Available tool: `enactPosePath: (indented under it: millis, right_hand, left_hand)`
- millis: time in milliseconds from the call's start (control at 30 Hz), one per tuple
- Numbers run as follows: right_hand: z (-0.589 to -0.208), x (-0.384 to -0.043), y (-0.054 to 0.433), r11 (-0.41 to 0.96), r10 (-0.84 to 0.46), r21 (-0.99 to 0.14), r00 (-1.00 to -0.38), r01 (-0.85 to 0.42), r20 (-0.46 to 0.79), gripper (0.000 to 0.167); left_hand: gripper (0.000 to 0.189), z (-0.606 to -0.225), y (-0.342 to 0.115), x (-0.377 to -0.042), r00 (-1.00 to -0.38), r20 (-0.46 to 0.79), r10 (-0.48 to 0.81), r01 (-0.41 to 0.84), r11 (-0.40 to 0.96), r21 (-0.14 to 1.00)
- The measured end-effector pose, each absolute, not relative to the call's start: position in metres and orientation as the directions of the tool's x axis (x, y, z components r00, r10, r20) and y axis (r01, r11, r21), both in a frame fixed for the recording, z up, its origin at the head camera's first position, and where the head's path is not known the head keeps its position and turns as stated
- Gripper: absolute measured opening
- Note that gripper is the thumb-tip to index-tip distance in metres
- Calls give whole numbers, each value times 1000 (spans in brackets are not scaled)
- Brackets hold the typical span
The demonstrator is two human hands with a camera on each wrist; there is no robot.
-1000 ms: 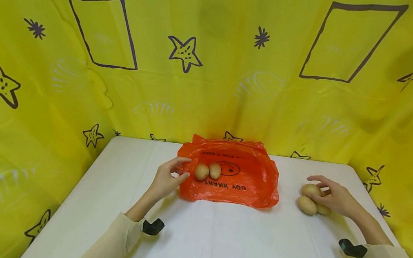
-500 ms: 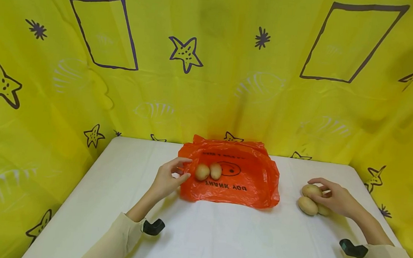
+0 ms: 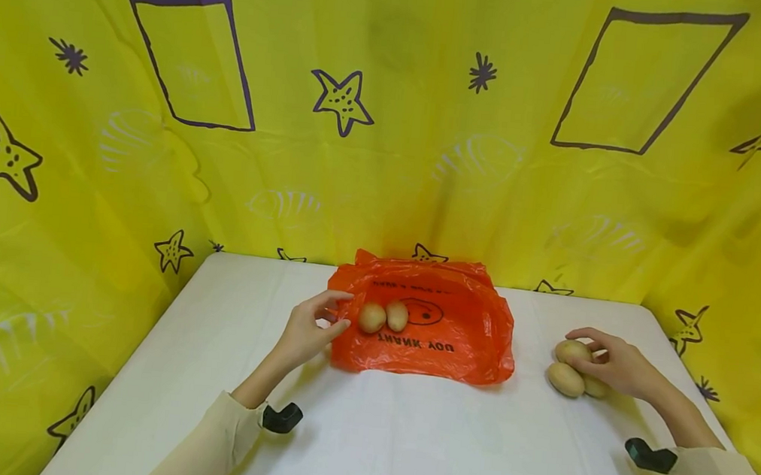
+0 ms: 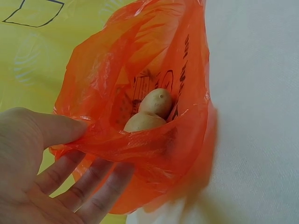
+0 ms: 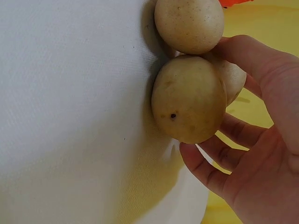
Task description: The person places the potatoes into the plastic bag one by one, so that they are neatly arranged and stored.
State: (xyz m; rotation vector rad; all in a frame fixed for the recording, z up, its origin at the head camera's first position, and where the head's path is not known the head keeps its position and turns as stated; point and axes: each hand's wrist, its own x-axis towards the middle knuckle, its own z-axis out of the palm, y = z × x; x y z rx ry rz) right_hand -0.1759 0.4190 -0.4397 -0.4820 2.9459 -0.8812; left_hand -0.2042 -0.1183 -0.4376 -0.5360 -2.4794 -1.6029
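My left hand (image 3: 304,333) pinches the left rim of a red-orange plastic bag (image 3: 474,336), thumb inside the mouth and fingers behind the film. The bag lies with its mouth spread toward me and bears black "THANK YOU" print. Two potatoes (image 3: 397,316) rest inside it, side by side, seen again as potatoes (image 4: 157,103) in the left wrist view. At the right, my right hand (image 3: 617,364) curls thumb and fingers round the farthest potato (image 3: 571,350) of a group of three. A nearer potato (image 5: 189,98) and a left potato (image 5: 189,25) partly hide it in the right wrist view.
A white-covered table (image 3: 430,445) carries everything. Behind and beside it hangs a yellow curtain (image 3: 398,194) with starfish drawings, close to the table's back edge. Dark camera mounts, a left one (image 3: 282,417) and a right one (image 3: 650,456), sit at the wrists.
The head view shifts very slightly. Both hands, the bag and the potatoes keep their places.
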Motion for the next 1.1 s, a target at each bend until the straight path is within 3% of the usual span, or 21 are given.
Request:
enactPosePath:
  millis: [833, 1100]
  right_hand:
    - [-429, -178, 414, 802, -303, -533, -953, -269, 25, 39]
    - [-417, -176, 407, 789, -346, -513, -935, -337, 82, 37]
  left_hand:
    - [39, -437, -120, -203, -920, 311, 239, 383, 381, 842]
    - [38, -435, -121, -203, -920, 306, 243, 381, 384, 841]
